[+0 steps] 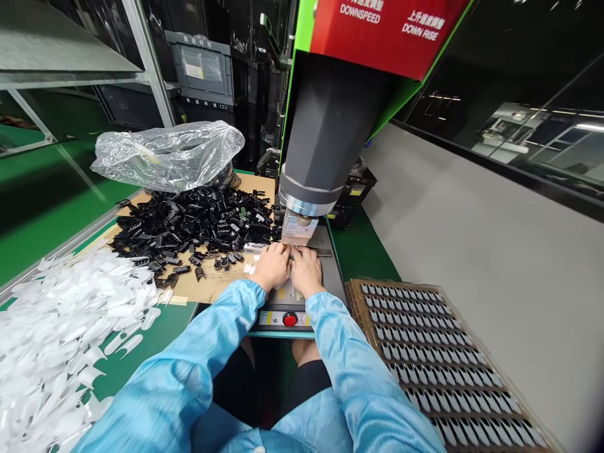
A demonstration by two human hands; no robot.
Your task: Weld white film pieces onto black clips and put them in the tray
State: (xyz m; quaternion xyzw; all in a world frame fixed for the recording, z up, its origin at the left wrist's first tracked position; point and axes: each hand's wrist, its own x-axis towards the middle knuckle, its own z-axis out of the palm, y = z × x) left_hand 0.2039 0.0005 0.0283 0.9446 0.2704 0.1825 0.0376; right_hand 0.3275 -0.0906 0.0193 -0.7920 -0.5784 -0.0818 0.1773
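Note:
Both hands meet on the machine's grey base plate point(333, 286), right under the metal block point(298, 228) at the end of the dark press head point(325, 126). My left hand point(274, 265) has its fingers bent and drawn together toward the block. Beside it, my right hand point(306, 270) is curled the same way, its fingertips close to the left ones. Whatever lies between the fingertips is hidden by the hands. A few white plastic pieces point(250, 267) lie just left of my left hand.
Black plastic clips point(198, 220) are heaped on cardboard at the left, behind a pile of white plastic pieces point(85, 302). A clear plastic bag point(170, 154) sits behind them. A red button point(289, 319) is on the machine's front edge. At the right stands a tray point(465, 343) with rows of parts.

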